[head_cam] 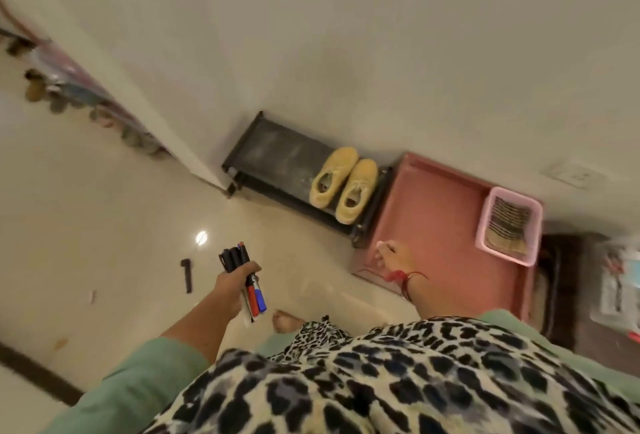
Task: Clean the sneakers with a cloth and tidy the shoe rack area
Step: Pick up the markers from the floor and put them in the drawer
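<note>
Head view, tilted. The yellow sneakers point(332, 175) sit as a pair, side by side and touching, on the top shelf of the black shoe rack point(277, 153), at its end nearest the red low cabinet point(433, 219).

They look light, with soft fabric uppers and a stiffer sole. Best hold is probably at the heel collar or with fingers inside the opening. The suede-like surface likely marks easily, so wipe gently.

The left hand point(239, 281), out over the floor in front of the rack, is clenched round a bundle of markers point(255, 296) (caps pointing toward the rack). The right hand point(394, 257) is over the cabinet's near corner, just beside the rack. Its fingers are bent, but blur hides whether they pinch anything, so I cannot tell.

A pink basket point(516, 197) stands on the cabinet's end farthest from the rack, holding a folded striped fabric point(509, 222), possibly the cloth.

The rack shelf looks dusty. The floor point(104, 225) is glossy pale tile, and a dark stick point(187, 276) lies on it in front of the rack. A plain wall point(346, 35) is behind the rack.
</note>
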The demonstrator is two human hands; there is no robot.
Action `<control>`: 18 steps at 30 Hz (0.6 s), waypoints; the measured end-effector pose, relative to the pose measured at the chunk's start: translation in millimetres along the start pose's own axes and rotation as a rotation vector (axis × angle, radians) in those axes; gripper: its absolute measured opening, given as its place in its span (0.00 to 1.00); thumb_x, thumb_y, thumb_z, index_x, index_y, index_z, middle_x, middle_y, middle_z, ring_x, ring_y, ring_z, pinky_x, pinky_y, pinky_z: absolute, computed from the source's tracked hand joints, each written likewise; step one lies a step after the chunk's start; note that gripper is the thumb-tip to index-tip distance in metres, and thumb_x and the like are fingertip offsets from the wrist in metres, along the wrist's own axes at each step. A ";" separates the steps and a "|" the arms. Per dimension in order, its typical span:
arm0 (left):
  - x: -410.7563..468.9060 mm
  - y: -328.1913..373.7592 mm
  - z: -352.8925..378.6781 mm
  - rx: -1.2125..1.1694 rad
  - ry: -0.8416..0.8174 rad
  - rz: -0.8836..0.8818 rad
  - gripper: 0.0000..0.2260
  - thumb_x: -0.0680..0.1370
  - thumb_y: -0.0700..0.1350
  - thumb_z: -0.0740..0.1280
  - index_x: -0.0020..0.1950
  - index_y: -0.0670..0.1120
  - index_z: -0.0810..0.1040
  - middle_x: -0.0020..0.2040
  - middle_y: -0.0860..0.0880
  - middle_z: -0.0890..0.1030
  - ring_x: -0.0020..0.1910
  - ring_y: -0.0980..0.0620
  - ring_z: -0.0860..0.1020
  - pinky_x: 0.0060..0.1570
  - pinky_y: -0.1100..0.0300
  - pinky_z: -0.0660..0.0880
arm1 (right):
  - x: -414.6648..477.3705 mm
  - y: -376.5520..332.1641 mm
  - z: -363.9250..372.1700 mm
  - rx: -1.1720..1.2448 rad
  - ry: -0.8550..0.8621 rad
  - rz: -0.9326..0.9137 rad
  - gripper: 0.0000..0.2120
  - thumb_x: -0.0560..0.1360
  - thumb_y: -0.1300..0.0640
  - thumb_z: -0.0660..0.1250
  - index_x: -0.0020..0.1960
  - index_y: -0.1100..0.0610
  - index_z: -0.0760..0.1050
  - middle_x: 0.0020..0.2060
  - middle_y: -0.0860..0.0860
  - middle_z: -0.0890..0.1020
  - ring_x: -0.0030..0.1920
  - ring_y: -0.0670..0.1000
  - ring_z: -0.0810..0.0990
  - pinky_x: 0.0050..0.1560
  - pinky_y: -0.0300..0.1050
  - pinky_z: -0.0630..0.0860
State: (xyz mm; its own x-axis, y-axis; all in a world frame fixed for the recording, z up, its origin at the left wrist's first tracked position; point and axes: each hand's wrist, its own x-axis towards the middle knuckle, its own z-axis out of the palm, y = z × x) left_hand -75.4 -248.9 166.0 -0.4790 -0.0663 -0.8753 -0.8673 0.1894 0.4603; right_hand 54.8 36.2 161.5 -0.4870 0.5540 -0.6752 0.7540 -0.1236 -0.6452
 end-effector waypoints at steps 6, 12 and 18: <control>-25.6 -37.2 105.7 0.134 -0.037 0.036 0.08 0.71 0.37 0.72 0.46 0.38 0.75 0.36 0.42 0.74 0.32 0.47 0.72 0.34 0.55 0.71 | -11.1 98.4 -112.8 0.033 0.027 0.146 0.08 0.77 0.57 0.62 0.45 0.61 0.74 0.34 0.54 0.75 0.29 0.50 0.73 0.19 0.36 0.68; -69.2 -105.1 206.7 0.243 -0.093 -0.037 0.07 0.71 0.35 0.71 0.46 0.36 0.75 0.35 0.42 0.74 0.31 0.45 0.72 0.35 0.54 0.72 | -18.5 156.1 -208.8 0.135 0.096 0.216 0.07 0.77 0.57 0.63 0.42 0.59 0.74 0.32 0.54 0.74 0.27 0.47 0.71 0.21 0.34 0.67; -100.9 -135.7 276.8 0.369 -0.192 -0.043 0.11 0.67 0.36 0.74 0.44 0.37 0.75 0.34 0.42 0.74 0.31 0.45 0.73 0.34 0.55 0.73 | -15.2 220.9 -234.9 0.169 0.032 0.411 0.07 0.77 0.64 0.59 0.40 0.60 0.70 0.27 0.52 0.72 0.24 0.48 0.69 0.18 0.33 0.64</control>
State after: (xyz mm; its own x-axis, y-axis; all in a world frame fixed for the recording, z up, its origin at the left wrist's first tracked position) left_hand 128.0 3.3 150.9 -0.3791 0.0952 -0.9204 -0.7626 0.5312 0.3691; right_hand 332.3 194.0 113.2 -0.1454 0.4557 -0.8782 0.7979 -0.4707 -0.3764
